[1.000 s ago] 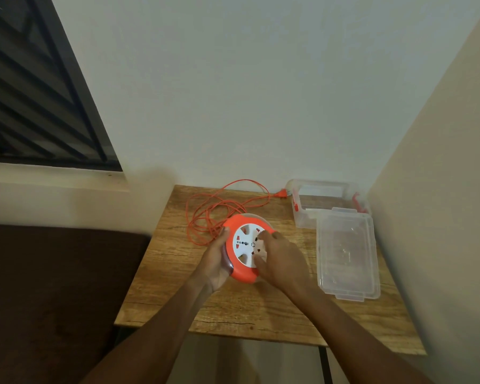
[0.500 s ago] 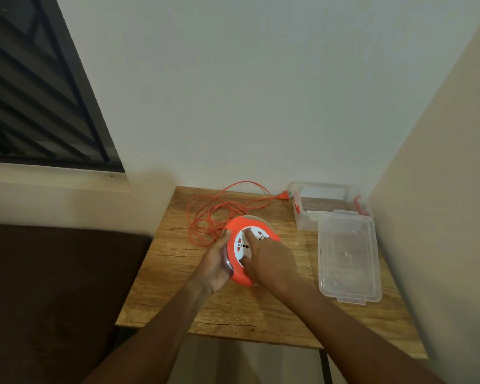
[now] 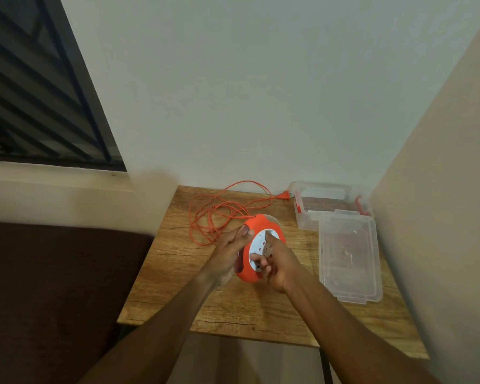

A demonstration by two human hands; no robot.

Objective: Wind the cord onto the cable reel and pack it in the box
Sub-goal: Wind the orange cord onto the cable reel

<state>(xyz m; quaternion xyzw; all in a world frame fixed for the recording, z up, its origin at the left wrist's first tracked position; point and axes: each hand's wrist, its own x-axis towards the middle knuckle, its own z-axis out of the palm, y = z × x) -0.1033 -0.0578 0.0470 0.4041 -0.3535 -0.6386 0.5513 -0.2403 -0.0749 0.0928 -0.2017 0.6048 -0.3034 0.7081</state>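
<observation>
An orange cable reel (image 3: 257,225) with a white socket face is tilted up on its edge over the wooden table (image 3: 178,253). My left hand (image 3: 229,252) grips its left rim. My right hand (image 3: 277,263) presses on the white face with fingers in its openings. The orange cord (image 3: 214,214) lies in loose loops behind the reel, its plug (image 3: 284,195) near the clear box (image 3: 305,220) at the back right. The box's clear lid (image 3: 348,256) lies flat in front of the box.
Walls close in the table at the back and right. A dark window grille (image 3: 39,92) is at the upper left. A dark brown surface (image 3: 53,286) lies left of the table.
The reel has been lifted and tilted more upright. My right hand has turned on the white face, and my left hand has shifted higher on the rim.
</observation>
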